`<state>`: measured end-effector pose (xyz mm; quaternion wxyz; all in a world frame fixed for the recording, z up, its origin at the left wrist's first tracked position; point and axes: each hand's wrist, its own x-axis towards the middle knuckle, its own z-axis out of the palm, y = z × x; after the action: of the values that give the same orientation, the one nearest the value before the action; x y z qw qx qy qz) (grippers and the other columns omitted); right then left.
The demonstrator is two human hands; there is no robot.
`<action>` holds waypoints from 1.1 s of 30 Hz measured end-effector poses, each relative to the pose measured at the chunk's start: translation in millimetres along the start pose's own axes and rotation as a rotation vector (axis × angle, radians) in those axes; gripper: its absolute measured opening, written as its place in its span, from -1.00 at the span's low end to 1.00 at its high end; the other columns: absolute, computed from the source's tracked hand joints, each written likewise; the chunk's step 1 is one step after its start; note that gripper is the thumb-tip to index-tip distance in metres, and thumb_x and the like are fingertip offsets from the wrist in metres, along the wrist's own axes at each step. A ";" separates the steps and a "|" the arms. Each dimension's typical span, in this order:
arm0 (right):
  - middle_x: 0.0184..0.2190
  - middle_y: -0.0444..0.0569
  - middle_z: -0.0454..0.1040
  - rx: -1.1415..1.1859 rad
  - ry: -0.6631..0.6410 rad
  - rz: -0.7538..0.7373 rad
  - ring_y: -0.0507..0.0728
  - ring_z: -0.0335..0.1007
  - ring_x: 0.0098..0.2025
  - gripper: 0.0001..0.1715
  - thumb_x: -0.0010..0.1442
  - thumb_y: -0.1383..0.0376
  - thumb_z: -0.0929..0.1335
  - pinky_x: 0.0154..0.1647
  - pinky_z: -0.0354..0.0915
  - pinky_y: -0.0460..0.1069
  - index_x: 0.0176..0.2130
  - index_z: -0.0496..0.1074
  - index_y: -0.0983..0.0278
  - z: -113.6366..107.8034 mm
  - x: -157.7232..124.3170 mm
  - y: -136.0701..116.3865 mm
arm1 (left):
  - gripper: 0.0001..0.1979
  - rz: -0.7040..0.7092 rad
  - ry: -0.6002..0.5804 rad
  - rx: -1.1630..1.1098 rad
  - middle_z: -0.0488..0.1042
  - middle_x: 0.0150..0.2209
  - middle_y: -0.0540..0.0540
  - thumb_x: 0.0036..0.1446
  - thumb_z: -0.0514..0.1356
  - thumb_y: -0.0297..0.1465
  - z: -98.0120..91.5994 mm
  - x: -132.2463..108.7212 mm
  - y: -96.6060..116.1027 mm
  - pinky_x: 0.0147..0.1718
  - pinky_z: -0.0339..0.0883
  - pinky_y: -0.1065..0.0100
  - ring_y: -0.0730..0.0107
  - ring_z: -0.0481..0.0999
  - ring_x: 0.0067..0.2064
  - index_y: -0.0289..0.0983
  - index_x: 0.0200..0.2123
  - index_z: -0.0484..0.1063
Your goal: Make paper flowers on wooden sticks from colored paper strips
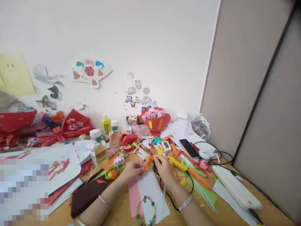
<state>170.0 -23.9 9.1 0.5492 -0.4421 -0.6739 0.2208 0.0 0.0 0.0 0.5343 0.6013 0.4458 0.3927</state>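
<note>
The paper strip (148,163) is orange, the glue gun (179,164) yellow.

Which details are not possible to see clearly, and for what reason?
All in head view:
Held orange paper: edges partly hidden by left hand and right hand.
Beaded string: cut off by bottom edge.
Yellow bottle: label print too small.
Leftmost red wrapping: cut off by left edge.

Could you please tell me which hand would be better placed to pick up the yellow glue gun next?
Probably the right hand: the yellow glue gun lies close beside it, on its outer side. The left hand is farther away, across the orange paper, which both hands appear to hold.
</note>
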 end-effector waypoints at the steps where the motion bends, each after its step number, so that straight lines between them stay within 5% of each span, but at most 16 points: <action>1: -0.40 -0.04 0.50 -0.001 -0.007 -0.006 0.11 0.38 -0.35 -0.63 0.23 0.17 0.18 -0.31 0.23 -0.05 -0.34 0.46 0.29 -0.2 0.4 0.1 | -0.49 0.002 0.002 0.000 0.37 -0.71 0.10 -0.49 0.39 -0.05 -0.7 -0.4 0.7 -0.60 0.17 0.45 0.52 0.33 -0.65 -0.30 -0.59 0.30; 17: -0.38 -0.04 0.51 -0.027 -0.017 0.011 0.12 0.39 -0.34 -0.73 0.17 0.19 0.24 -0.33 0.25 -0.05 -0.31 0.47 0.26 -1.8 0.5 2.1 | -0.58 0.015 -0.062 0.005 0.38 -0.66 0.06 -0.31 0.36 -0.10 1.9 -10.8 12.0 -0.53 0.24 0.42 0.49 0.37 -0.58 -0.33 -0.57 0.35; 23: -0.41 -0.09 0.49 -0.209 -0.117 -0.063 0.09 0.37 -0.35 -0.78 0.20 0.28 0.24 -0.35 0.18 -0.07 -0.34 0.46 0.23 1.2 -5.0 -4.0 | -0.48 0.095 -0.017 -0.051 0.47 -0.41 -0.04 -0.25 0.33 -0.07 -0.7 -10.5 10.5 -0.47 0.29 0.42 0.40 0.43 -0.40 -0.31 -0.28 0.42; 33: -0.37 -0.08 0.50 -0.395 -0.241 -0.140 0.08 0.39 -0.28 -0.75 0.24 0.33 0.20 -0.30 0.15 -0.09 -0.31 0.45 0.24 6.4 -10.4 -9.5 | -0.59 0.163 -0.007 -0.028 0.37 -0.58 0.05 -0.23 0.33 -0.09 -1.7 -5.6 1.4 -0.49 0.27 0.41 0.48 0.37 -0.52 -0.34 -0.51 0.38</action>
<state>160.7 -36.2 8.9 0.3816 -0.4637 -0.7937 0.0971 -3.1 -4.9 1.6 0.5105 0.6293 0.3881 0.4390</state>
